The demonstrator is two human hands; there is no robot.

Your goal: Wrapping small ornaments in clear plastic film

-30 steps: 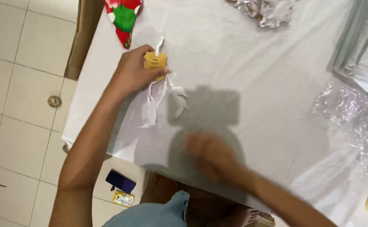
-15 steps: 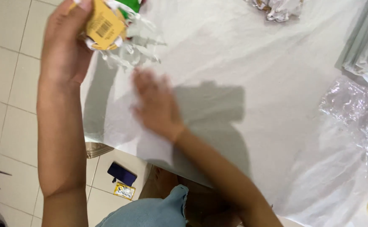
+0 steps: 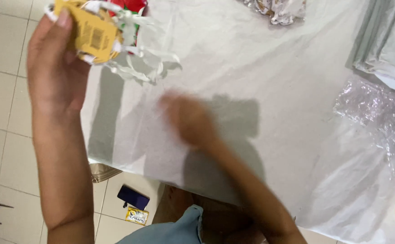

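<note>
**Ribbon bundle held up-left of the sheet; blurred hand lies nearer the sheet's middle**

I take the white sheet (image 3: 269, 90) as landmark. Over its middle-left I see the right hand (image 3: 189, 118), motion-blurred, so I cannot tell whether its fingers are spread or closed. Above the sheet's upper-left corner, the left hand (image 3: 55, 68) is closed on a yellow card (image 3: 91, 34) wound with white ribbon (image 3: 138, 63). The ribbon's loose loops trail from the card toward the sheet's centre, up and left of the right hand.
</note>
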